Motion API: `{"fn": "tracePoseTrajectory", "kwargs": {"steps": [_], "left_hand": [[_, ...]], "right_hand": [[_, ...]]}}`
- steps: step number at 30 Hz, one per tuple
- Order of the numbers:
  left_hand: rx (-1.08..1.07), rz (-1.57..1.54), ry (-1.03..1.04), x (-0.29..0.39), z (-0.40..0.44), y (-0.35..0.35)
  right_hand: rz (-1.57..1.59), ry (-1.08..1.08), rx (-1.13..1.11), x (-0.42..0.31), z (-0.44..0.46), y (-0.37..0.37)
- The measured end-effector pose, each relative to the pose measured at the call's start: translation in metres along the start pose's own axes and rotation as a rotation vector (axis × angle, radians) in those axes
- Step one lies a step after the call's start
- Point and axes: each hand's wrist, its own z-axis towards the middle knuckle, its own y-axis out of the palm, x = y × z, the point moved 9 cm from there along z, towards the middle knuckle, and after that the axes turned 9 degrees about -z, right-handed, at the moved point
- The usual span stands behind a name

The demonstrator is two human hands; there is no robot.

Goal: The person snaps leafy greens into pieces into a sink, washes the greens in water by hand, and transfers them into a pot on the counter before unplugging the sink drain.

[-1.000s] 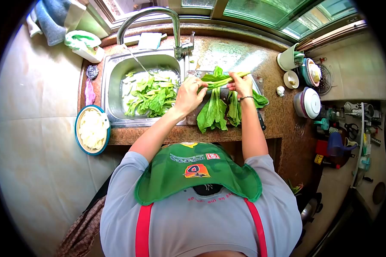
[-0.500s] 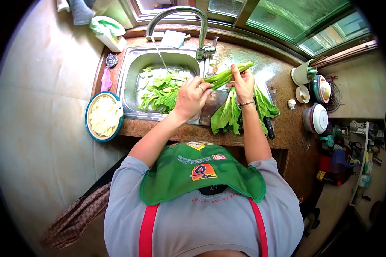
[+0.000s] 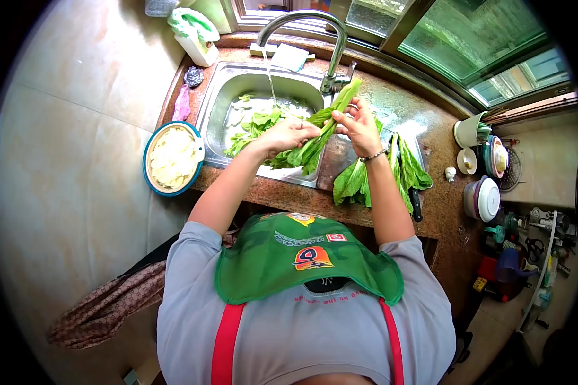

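My right hand (image 3: 361,131), with a beaded bracelet at its wrist, grips a bunch of leafy greens (image 3: 316,153) by the stalks. The thick pale ends tilt up towards the tap, and the leaves hang over the sink's right edge. My left hand (image 3: 285,137) is closed, its fingertips pinching the bunch from the left side. Below it, torn green leaves (image 3: 261,122) lie in the metal sink (image 3: 213,115). More leafy greens (image 3: 352,183) rest on the counter beneath my right forearm, beside a black knife handle (image 3: 417,205).
Water runs from the curved tap (image 3: 340,54) into the sink. A blue-rimmed bowl of pale slices (image 3: 173,157) stands at the left. Garlic (image 3: 450,173), a small bowl (image 3: 467,160) and a lidded container (image 3: 483,197) are at the right. Windows border the back.
The view has shifted, moving the scene rightwards. The bunch in my hands has turned steeper, its stalk ends now higher and its leaves showing below my left fingers.
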Motion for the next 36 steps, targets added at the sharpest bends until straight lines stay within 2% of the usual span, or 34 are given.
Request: {"fn": "tracePoseTrajectory", "kwargs": {"steps": [1, 7, 13, 15, 17, 19, 21, 23, 25, 27, 29, 31, 33, 35, 36], "left_hand": [[0.003, -0.039, -0.052, -0.003, 0.000, -0.005], [-0.029, 0.028, -0.056, 0.000, 0.003, -0.010], [0.114, 0.070, -0.019, 0.002, 0.007, -0.017], [0.274, 0.312, 0.070, 0.014, 0.003, -0.025], [0.353, 0.350, 0.136, 0.019, 0.003, -0.026], [0.488, 0.524, 0.132, 0.024, 0.002, -0.033], [0.525, 0.549, 0.147, 0.021, 0.006, -0.035], [0.527, 0.397, 0.042, 0.007, 0.009, -0.039], [0.527, 0.283, 0.116, -0.011, 0.022, -0.043], [0.478, 0.037, 0.099, -0.035, 0.037, -0.048], [0.465, -0.012, 0.020, -0.010, 0.013, -0.031], [0.415, -0.121, -0.084, -0.023, 0.013, -0.031], [0.338, -0.173, -0.104, -0.033, 0.019, -0.030], [0.269, -0.460, -0.260, -0.056, 0.022, -0.021], [0.224, -0.476, -0.268, -0.056, 0.023, -0.016]], "right_hand": [[0.009, 0.021, -0.033, -0.001, 0.000, 0.004], [0.000, -0.040, -0.098, -0.012, 0.001, 0.015], [-0.123, -0.130, -0.035, -0.006, 0.008, 0.014], [-0.122, -0.160, 0.010, -0.003, 0.008, 0.013], [-0.453, -0.429, 0.157, -0.019, 0.001, 0.012], [-0.458, -0.437, 0.222, -0.029, -0.014, 0.025], [-0.729, -0.548, 0.294, -0.038, -0.027, 0.038], [-0.822, -0.676, 0.331, -0.039, -0.036, 0.046], [-0.997, -0.799, 0.354, -0.042, -0.046, 0.056], [-1.007, -0.837, 0.326, -0.037, -0.052, 0.058], [-1.019, -0.876, 0.300, -0.030, -0.053, 0.058], [-1.028, -1.068, 0.272, -0.031, -0.064, 0.064], [-1.028, -1.082, 0.267, -0.029, -0.067, 0.064], [-0.992, -1.171, 0.268, -0.033, -0.075, 0.068], [-0.992, -1.172, 0.269, -0.033, -0.075, 0.068]]}}
